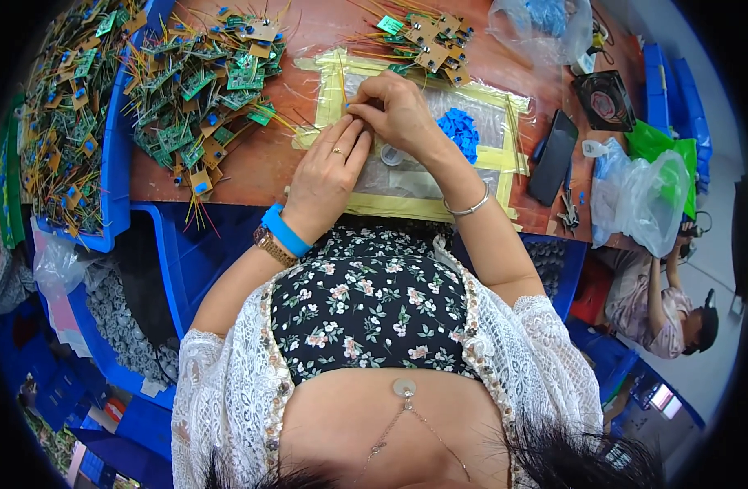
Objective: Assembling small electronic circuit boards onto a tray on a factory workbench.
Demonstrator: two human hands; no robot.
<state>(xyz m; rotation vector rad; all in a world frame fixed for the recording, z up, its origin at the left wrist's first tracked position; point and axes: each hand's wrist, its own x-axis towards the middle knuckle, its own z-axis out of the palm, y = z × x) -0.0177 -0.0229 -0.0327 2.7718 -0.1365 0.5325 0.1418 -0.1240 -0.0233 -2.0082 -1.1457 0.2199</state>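
Note:
My left hand [329, 167] and my right hand [402, 114] meet over a clear sheet edged with yellow tape [390, 204]. Their fingertips are pinched together around something small, mostly hidden by the fingers; a speck of blue shows there, and a thin wire rises just above. Beside my right wrist lies a heap of small blue pieces [459, 134]. A small round clear container [392, 155] sits under my right hand. Beyond the hands is a cluster of brown and green circuit boards with wires [431, 49]. A larger pile of wired circuit boards [219, 90] spreads to the left.
A blue bin [117, 163] full of boards stands at the far left. On the right are a black phone [553, 155], a fan [604, 98] and plastic bags [647, 200]. Another person [655, 310] is beyond the table's right end.

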